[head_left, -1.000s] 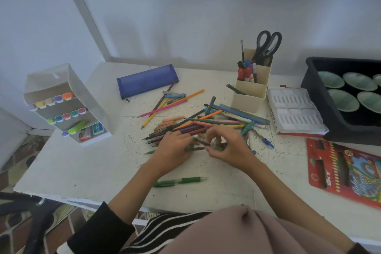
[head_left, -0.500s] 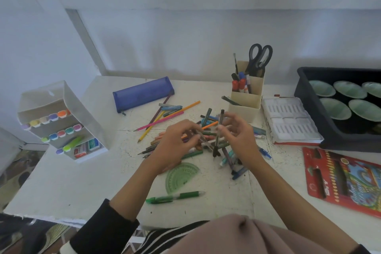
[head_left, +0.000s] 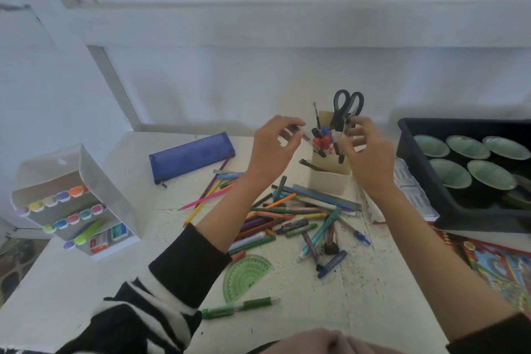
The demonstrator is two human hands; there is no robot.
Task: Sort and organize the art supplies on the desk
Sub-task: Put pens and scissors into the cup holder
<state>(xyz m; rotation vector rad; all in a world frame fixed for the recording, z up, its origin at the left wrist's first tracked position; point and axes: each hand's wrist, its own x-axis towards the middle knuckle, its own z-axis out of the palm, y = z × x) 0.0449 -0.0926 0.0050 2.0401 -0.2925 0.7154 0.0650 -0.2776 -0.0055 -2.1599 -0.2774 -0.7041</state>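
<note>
Desk (head_left: 86, 282): hands (seemingly) gripping pens.

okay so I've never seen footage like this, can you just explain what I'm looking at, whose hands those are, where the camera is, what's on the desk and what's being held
There is no machine: a person wears a camera on the head, looking down at their own two hands over a white desk. The left hand pinches a thin pen; the right hand grips what looks like a couple of dark pens. Both are raised at a cream pen holder that has scissors in it. Below lies a loose pile of pencils and pens, a green protractor and a green pen. Further left are a blue pencil case and a white marker rack; at right, a black tray of bowls.
</note>
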